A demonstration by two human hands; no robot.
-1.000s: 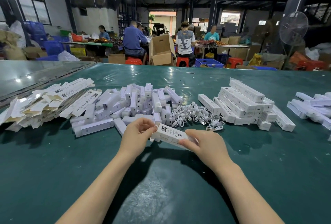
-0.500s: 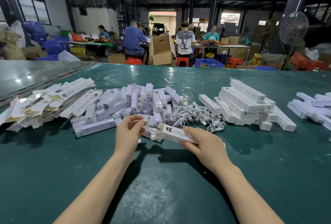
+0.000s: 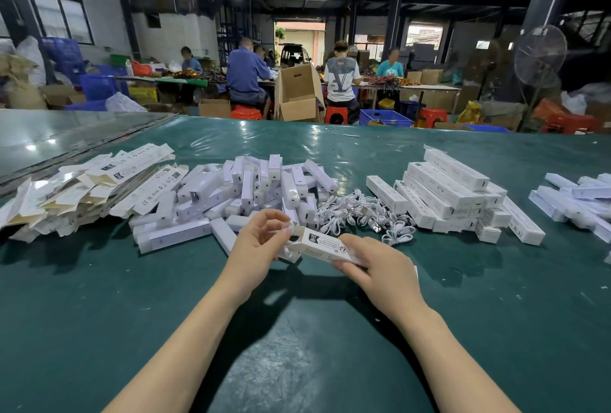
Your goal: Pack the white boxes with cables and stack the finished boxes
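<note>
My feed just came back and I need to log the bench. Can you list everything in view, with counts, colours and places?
flat box blanks: one pile, white and tan, table's far left
oblong pieces: one heap, white, table centre
cables: one tangle, white, right of that heap
stacked boxes: one stack, white, right of the cables
further boxes: one pile, white, table's right edge
table: one, green cover
carton: one, brown, open, behind the table
fan: one, grey, back right
seated people: several, at back tables
held box: one, white, open end leftward
right hand: grips the held box
left hand: fingers curled at its open end; what they pinch is unclear
</note>
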